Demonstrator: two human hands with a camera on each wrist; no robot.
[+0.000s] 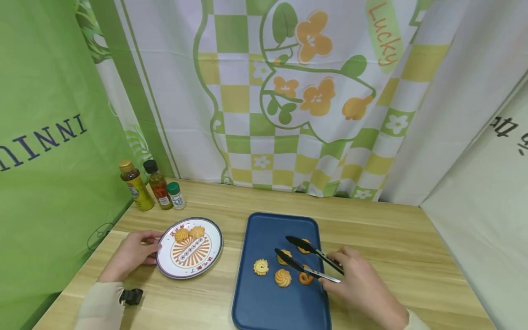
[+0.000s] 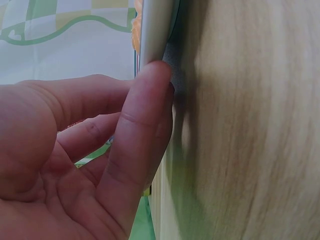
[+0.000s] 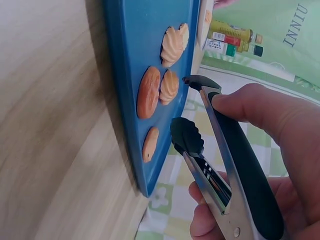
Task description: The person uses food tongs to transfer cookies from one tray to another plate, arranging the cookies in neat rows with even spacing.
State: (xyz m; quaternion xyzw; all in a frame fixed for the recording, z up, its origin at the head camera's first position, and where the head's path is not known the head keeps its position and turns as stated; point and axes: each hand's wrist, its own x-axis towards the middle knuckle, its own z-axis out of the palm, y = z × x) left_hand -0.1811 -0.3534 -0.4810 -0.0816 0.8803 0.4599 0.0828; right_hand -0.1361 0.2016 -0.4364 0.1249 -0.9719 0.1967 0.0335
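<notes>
My left hand [image 1: 134, 254] pinches the left rim of a round white plate [image 1: 208, 266]; the left wrist view shows finger [image 2: 137, 115] and plate edge [image 2: 155, 35] close over the table. On the plate lie two golden cookies, one swirled [image 1: 181, 235] and one paler [image 1: 197, 232]. In my right hand [image 1: 363, 279] is a pair of black-tipped metal tongs [image 1: 315, 273], jaws spread with nothing between them, above a dark blue tray [image 1: 268, 307]. Several cookies lie beneath and around the tips, among them a swirled one [image 1: 283, 277], a pale round one [image 1: 261, 266] and a brown ring-shaped one [image 1: 305, 278].
At the table's back left corner stand a yellow-labelled bottle [image 1: 139, 190], a black-capped oil bottle [image 1: 159, 188] and a green-capped shaker [image 1: 176, 197]. A patterned curtain [image 1: 255, 96] hangs behind the wooden table [image 1: 396, 238], and green cloth [image 1: 49, 192] borders the left side.
</notes>
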